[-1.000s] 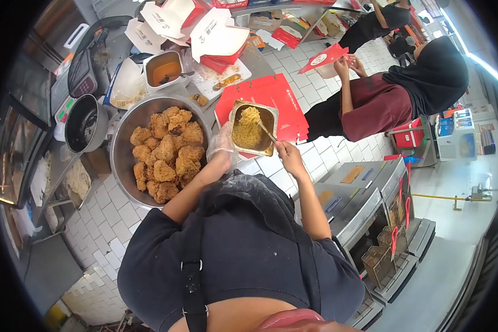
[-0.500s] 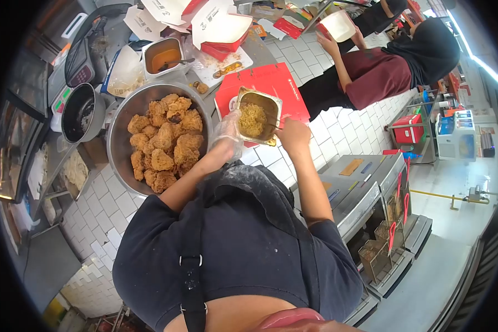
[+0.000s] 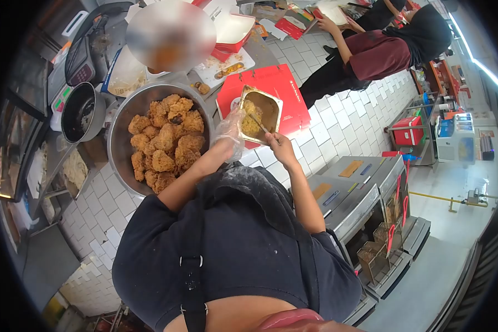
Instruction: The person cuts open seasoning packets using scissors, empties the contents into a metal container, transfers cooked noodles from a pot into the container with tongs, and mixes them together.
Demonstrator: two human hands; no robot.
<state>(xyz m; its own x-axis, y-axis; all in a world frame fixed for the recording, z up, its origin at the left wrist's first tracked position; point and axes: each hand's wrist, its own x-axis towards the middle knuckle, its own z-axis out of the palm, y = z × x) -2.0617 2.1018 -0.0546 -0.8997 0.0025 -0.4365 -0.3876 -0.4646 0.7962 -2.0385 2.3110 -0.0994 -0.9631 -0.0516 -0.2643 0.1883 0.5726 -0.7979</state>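
My left hand (image 3: pixel 228 134), in a clear plastic glove, grips the near left side of a square metal container (image 3: pixel 269 106). Inside it, a yellow, crumbly-looking food (image 3: pixel 249 126) lies toward the left side. My right hand (image 3: pixel 281 149) is bare and closed around the handle of a metal spoon (image 3: pixel 257 120), whose tip reaches into that food. The container is held over a flat red cardboard piece (image 3: pixel 292 97). Just left of my gloved hand stands a large steel bowl (image 3: pixel 116 122) full of fried chicken pieces (image 3: pixel 163 138).
A dark pot (image 3: pixel 83 113) stands left of the bowl. Open red-and-white boxes (image 3: pixel 232 30) sit at the back of the counter. At right are fryers with baskets (image 3: pixel 373 257). A co-worker (image 3: pixel 379 52) stands beyond the counter, holding a box (image 3: pixel 332 12).
The spoon has swung up and left across the container, my right hand moving left and slightly down with it. The container has shifted slightly right. The co-worker's box has moved up and left.
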